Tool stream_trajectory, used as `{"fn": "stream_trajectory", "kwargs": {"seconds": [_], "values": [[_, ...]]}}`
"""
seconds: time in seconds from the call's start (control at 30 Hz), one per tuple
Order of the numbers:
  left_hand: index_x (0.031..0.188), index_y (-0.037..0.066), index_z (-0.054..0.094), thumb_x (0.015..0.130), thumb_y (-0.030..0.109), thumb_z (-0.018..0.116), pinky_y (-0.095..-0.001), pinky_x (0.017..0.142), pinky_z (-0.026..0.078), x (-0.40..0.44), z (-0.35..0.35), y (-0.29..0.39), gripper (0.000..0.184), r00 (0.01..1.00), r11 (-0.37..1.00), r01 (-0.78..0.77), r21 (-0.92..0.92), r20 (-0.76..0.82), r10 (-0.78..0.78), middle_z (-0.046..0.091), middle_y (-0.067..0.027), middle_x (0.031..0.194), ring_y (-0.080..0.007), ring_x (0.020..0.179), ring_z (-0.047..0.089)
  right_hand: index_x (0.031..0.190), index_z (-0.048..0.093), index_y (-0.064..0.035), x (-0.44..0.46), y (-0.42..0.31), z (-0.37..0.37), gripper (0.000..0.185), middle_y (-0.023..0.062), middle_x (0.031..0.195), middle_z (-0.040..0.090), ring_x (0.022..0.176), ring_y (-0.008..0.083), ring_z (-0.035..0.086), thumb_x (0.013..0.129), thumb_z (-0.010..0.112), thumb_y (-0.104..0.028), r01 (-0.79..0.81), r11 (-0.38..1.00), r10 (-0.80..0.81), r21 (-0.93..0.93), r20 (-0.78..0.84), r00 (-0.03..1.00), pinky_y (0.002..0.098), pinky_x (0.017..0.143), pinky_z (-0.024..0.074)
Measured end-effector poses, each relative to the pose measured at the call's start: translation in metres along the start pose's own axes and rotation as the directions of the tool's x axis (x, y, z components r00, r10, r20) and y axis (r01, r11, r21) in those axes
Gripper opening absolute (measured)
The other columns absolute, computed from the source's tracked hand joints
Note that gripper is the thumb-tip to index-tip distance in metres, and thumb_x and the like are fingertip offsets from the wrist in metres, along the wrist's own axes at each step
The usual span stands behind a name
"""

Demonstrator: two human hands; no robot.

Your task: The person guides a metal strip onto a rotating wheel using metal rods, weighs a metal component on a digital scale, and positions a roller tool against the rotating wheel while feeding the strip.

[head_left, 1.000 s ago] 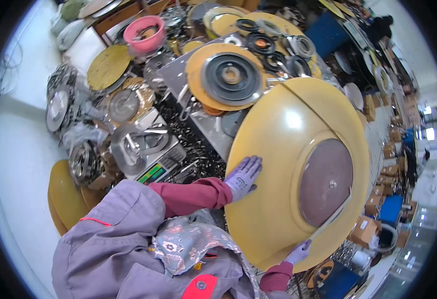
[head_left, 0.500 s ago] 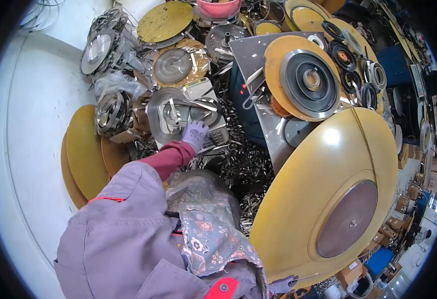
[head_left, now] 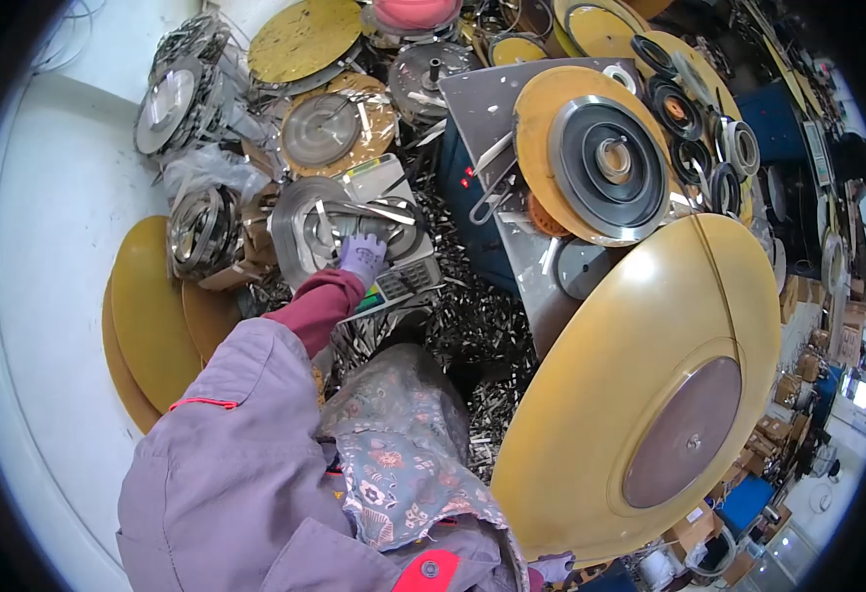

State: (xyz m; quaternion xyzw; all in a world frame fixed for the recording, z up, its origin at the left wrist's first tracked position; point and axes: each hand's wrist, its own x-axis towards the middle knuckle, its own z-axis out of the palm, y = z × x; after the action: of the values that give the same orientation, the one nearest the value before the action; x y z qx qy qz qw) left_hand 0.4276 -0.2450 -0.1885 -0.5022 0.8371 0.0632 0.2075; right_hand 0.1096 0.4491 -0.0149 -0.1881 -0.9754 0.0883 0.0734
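Note:
My left hand (head_left: 363, 259), in a pale purple glove, reaches onto the metal strip coils (head_left: 302, 232) lying on a weighing scale (head_left: 419, 277). Its fingertips are among the strips, and whether they grip one is hidden. At the bottom edge, my right hand (head_left: 554, 566) is at the lower rim of the large yellow disc (head_left: 591, 395), mostly cut off by the frame. A brown round plate (head_left: 682, 432) is set in the disc's centre.
A tilted metal table (head_left: 472, 99) bears an orange disc (head_left: 536, 128) with a dark coil. Metal scraps (head_left: 482, 345) cover the floor between scale and yellow disc. Yellow discs (head_left: 147, 306) lean by the left wall. Cardboard boxes (head_left: 691, 528) stand at lower right.
My left hand has left the yellow disc and moved left to the coils on the scale. The view has turned left. My right hand has gone to the bottom edge of the frame.

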Motion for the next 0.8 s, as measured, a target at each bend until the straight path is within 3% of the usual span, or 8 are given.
{"fn": "stream_trajectory", "kwargs": {"seconds": [0.03,0.23,0.27,0.37,0.4,0.5,0.63,0.8], "values": [[0.093,0.017,0.059,0.077,0.035,0.061,-0.0391,0.078,0.040,-0.001,-0.001,0.000,0.024,0.999,0.999,-0.028,0.029,-0.045,0.030,0.056,-0.0050,0.096,-0.0226,0.094,0.054,0.076,0.062,-0.0043,-0.002,-0.012,0.001,0.024,0.0092,0.055,0.054,0.043,0.0194,0.047,0.085,0.055,-0.026,-0.232,0.952,0.233,0.199,0.017,0.972,0.0321,0.041,0.0405],[0.087,0.018,0.059,0.077,0.033,0.059,-0.0382,0.083,0.036,-0.001,-0.003,-0.009,0.019,0.976,0.981,-0.168,0.098,-0.124,0.179,0.056,-0.0043,0.090,-0.0222,0.093,0.053,0.065,0.055,-0.0087,0.021,0.037,0.027,0.025,0.0056,0.045,0.045,0.035,0.0178,0.042,0.083,0.055,-0.026,-0.258,0.880,0.258,0.399,0.054,0.965,0.0334,0.034,0.0369],[0.088,0.017,0.057,0.077,0.034,0.059,-0.0393,0.086,0.035,-0.002,-0.004,-0.008,0.020,0.974,0.984,-0.168,0.060,-0.143,0.175,0.055,-0.0049,0.089,-0.0227,0.092,0.053,0.072,0.059,-0.0068,0.035,0.054,0.030,0.024,0.0110,0.054,0.054,0.044,0.0249,0.053,0.083,0.053,-0.027,-0.223,0.953,0.210,0.205,0.084,0.974,0.0381,0.043,0.0440],[0.091,0.015,0.056,0.077,0.034,0.059,-0.0400,0.085,0.036,-0.001,0.006,-0.005,0.024,0.982,0.990,-0.139,0.031,-0.124,0.142,0.056,-0.0064,0.091,-0.0236,0.090,0.055,0.082,0.062,-0.0019,0.029,0.051,0.033,0.027,0.0183,0.073,0.063,0.064,0.0331,0.061,0.084,0.050,-0.027,-0.009,0.985,-0.020,-0.174,-0.164,0.986,0.0428,0.057,0.0481],[0.095,0.014,0.054,0.077,0.034,0.059,-0.0408,0.082,0.038,0.007,0.028,-0.007,0.028,0.987,0.989,-0.123,0.084,-0.091,0.131,0.056,-0.0078,0.092,-0.0246,0.087,0.056,0.090,0.060,0.0059,0.001,0.003,0.012,0.033,0.0239,0.088,0.063,0.080,0.0378,0.061,0.084,0.047,-0.024,-0.081,0.949,0.048,-0.306,-0.112,0.993,0.0445,0.068,0.0480],[0.093,0.015,0.054,0.077,0.035,0.059,-0.0405,0.080,0.040,0.003,0.016,-0.005,0.026,0.986,0.986,-0.125,0.109,-0.101,0.136,0.055,-0.0075,0.093,-0.0246,0.087,0.057,0.089,0.060,0.0064,-0.020,-0.023,0.004,0.030,0.0233,0.086,0.063,0.080,0.0346,0.062,0.083,0.047,-0.020,-0.027,0.946,-0.012,-0.324,-0.119,0.993,0.0440,0.067,0.0486],[0.098,0.008,0.054,0.078,0.029,0.059,-0.0433,0.082,0.043,-0.003,-0.022,-0.022,0.029,0.967,0.929,-0.253,-0.269,-0.044,0.250,0.053,-0.0141,0.099,-0.0324,0.092,0.056,0.091,0.059,0.0059,-0.025,-0.031,0.004,0.029,0.0229,0.088,0.062,0.081,0.0341,0.061,0.084,0.047,-0.019,0.039,0.938,-0.070,-0.344,-0.076,0.995,0.0438,0.068,0.0485],[0.095,0.006,0.053,0.069,0.007,0.063,-0.0406,0.078,0.045,0.010,-0.045,-0.051,0.029,0.922,0.871,-0.373,-0.320,-0.026,0.385,0.052,-0.0168,0.099,-0.0351,0.093,0.054,0.094,0.058,0.0052,-0.032,-0.040,0.004,0.028,0.0225,0.091,0.061,0.082,0.0336,0.061,0.085,0.047,-0.019,0.142,0.921,-0.147,-0.363,0.013,0.989,0.0435,0.069,0.0484]]}}
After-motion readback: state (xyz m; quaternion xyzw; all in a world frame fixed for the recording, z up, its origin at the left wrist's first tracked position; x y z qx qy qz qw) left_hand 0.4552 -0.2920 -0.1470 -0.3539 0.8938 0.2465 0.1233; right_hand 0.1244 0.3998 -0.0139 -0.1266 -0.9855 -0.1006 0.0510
